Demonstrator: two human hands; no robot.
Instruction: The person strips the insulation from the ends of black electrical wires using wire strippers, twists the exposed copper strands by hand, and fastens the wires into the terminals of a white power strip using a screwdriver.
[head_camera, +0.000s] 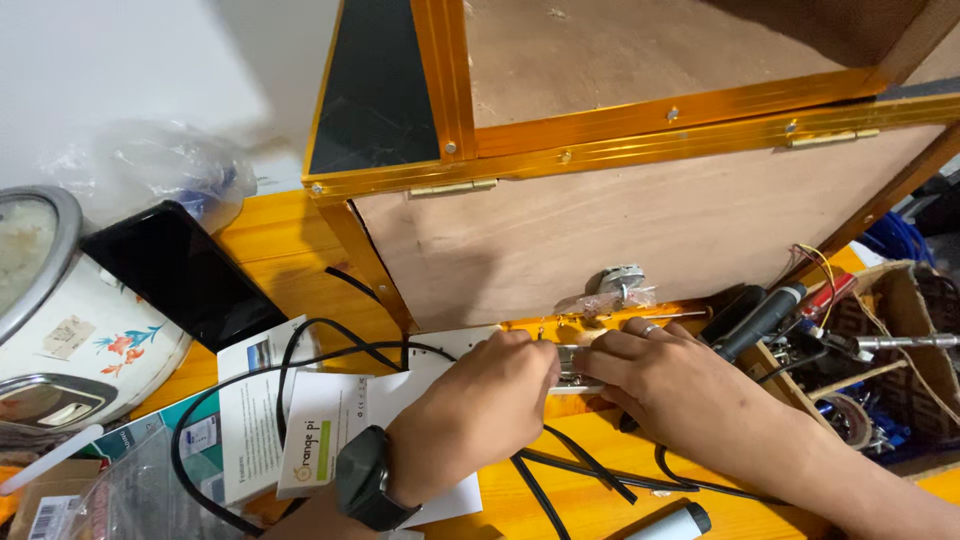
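- Left hand (490, 400), smartwatch (365, 478) on its wrist, pinches one end of a small metal part (572, 368).
- Right hand (655, 375), ring on one finger, grips the part's other end.
- The part sits at the base of a plywood box (600, 225) with gold-coloured trim, above black cables (575, 465) on the yellow table (285, 245).

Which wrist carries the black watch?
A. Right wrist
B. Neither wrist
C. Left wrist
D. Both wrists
C: the black watch sits on the wrist behind the left hand, while the right hand shows only a finger ring and a bare wrist.
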